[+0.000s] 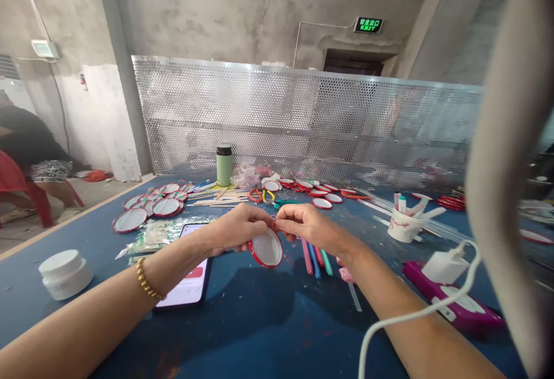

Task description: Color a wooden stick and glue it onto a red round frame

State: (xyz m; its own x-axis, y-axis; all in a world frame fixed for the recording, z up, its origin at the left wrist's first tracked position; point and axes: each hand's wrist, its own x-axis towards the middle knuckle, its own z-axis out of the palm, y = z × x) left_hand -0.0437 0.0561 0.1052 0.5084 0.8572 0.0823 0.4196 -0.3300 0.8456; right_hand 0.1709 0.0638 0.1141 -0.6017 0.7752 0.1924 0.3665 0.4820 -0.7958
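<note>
A small round white disc with a red rim [267, 248] hangs tilted between my hands, above the blue table. My left hand [244, 226] is closed, its thumb and fingers pinching the disc's upper left edge. My right hand [306, 224] is closed too, fingertips pinched together at the red rim's upper right. Any small piece between those fingertips is hidden. Beneath my left forearm lies a phone [184, 284] with its screen lit. Just below my right hand are several coloured sticks [318, 258] in pink, blue, red and green.
Red-rimmed discs [167, 207] are piled at left; more lie at the back. Pliers [268, 195], a green bottle [224, 165] and a white jar [64, 275] stand or lie around. At right are a paper cup of pens [402, 226], a purple device [459, 304] and a white cable [415, 312].
</note>
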